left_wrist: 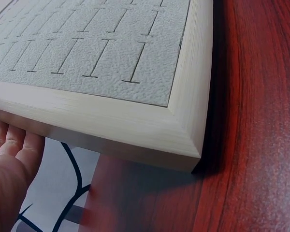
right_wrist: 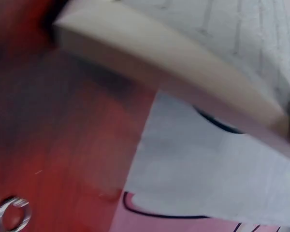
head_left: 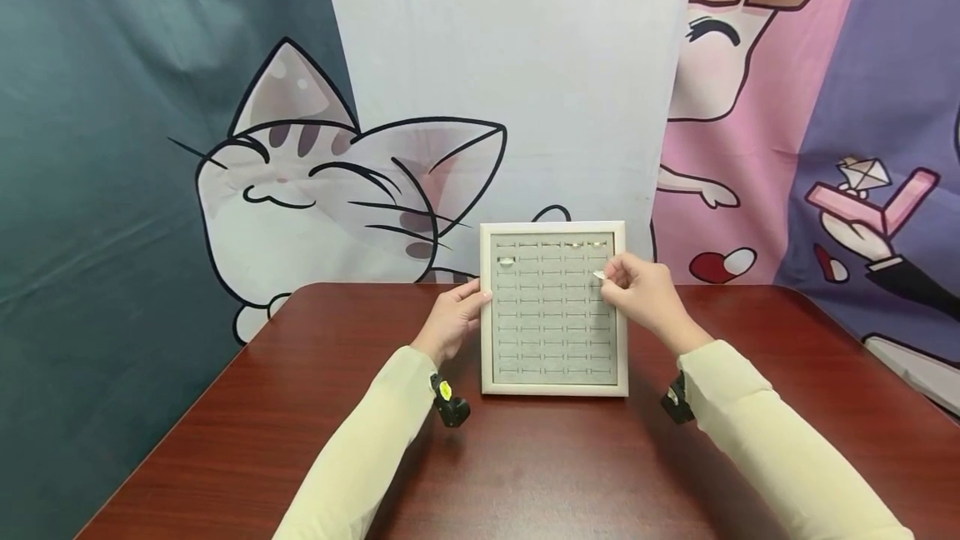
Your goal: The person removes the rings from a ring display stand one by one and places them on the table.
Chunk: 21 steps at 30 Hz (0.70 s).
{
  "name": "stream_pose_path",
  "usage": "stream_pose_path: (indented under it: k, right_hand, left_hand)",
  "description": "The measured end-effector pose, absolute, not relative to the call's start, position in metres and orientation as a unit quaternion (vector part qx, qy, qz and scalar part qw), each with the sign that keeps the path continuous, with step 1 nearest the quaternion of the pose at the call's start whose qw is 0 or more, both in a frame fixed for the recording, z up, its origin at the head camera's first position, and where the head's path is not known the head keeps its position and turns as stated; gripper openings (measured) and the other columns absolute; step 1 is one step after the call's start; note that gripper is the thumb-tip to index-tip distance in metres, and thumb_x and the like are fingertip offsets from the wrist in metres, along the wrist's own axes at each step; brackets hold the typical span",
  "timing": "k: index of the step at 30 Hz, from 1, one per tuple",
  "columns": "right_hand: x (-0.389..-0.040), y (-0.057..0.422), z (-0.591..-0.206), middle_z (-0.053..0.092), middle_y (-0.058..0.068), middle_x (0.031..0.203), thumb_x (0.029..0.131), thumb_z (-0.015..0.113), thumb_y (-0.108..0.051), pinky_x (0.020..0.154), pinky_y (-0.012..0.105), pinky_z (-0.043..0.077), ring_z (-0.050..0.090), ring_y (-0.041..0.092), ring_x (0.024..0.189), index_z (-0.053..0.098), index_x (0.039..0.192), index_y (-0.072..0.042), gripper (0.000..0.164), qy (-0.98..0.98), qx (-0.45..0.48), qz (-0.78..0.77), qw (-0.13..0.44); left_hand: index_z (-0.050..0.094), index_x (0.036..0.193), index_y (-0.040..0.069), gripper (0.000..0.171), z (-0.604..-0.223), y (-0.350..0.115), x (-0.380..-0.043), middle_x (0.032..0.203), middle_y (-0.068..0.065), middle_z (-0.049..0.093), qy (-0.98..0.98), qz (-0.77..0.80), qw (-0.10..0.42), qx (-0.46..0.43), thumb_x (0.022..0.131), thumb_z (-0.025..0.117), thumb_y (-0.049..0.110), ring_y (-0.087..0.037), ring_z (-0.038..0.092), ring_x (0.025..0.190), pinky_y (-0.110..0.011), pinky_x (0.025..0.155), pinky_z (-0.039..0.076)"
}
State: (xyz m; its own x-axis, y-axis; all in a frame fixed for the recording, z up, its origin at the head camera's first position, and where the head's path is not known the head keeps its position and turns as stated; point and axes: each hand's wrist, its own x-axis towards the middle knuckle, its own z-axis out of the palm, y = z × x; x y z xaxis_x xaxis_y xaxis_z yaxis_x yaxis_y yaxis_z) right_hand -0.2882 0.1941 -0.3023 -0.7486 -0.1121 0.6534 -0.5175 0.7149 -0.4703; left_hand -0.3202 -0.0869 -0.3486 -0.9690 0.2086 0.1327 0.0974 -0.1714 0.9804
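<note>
A ring display board (head_left: 555, 315) with a cream frame and grey slotted padding stands tilted up on the table. My left hand (head_left: 452, 319) grips the frame's left edge, thumb at the front; in the left wrist view its fingers reach behind the frame (left_wrist: 106, 108). Near the upper right of the padding, my right hand (head_left: 645, 294) pinches a small silvery ring (head_left: 598, 275), mostly covered by the fingertips. Two rings sit in the top row at the right, one of them a silver ring (head_left: 596, 245). Another ring (head_left: 506, 262) sits in the second row at the far left.
A loose silver ring (right_wrist: 1, 217) lies on the table in the right wrist view. The dark red table (head_left: 360, 440) ends at a cloth backdrop (head_left: 517, 40) with cartoon figures. Black wrist cameras, such as the left one (head_left: 450, 407), hang below both sleeves.
</note>
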Motion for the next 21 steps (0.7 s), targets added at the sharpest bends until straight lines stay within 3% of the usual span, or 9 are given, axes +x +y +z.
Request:
stream_pose_path:
  k: [10,18,21]
  right_hand:
    - [-0.265,0.226,-0.33,0.057,-0.003,0.06,0.07,0.065,-0.003,0.047,0.019,0.037,0.047,0.003,0.053,0.055,0.073,-0.012,0.013,-0.879,0.166,0.31,0.324]
    - [-0.248,0.241,-0.34,0.056,-0.003,0.059,0.069,0.063,-0.003,0.046,0.02,0.037,0.046,0.004,0.051,0.057,0.075,-0.01,0.011,-0.887,0.14,0.317,0.304]
    - [-0.242,0.248,-0.343,0.056,-0.003,0.06,0.07,0.064,-0.004,0.046,0.021,0.038,0.046,0.005,0.051,0.056,0.076,-0.011,0.012,-0.901,0.134,0.313,0.27]
  left_hand:
    - [0.054,0.129,0.006,0.038,-0.349,-0.086,-0.319,0.117,-0.016,0.063,0.642,0.757,0.038,0.117,0.091,0.056,0.011,-0.016,0.065,0.091,-0.034,0.081,0.052]
    - [0.054,0.129,0.005,0.038,-0.344,-0.087,-0.315,0.118,-0.017,0.062,0.641,0.757,0.041,0.119,0.092,0.055,0.011,-0.014,0.064,0.091,-0.033,0.082,0.052]
    - [0.053,0.13,0.005,0.038,-0.343,-0.086,-0.315,0.119,-0.017,0.062,0.644,0.755,0.041,0.12,0.092,0.055,0.011,-0.015,0.064,0.092,-0.034,0.083,0.052]
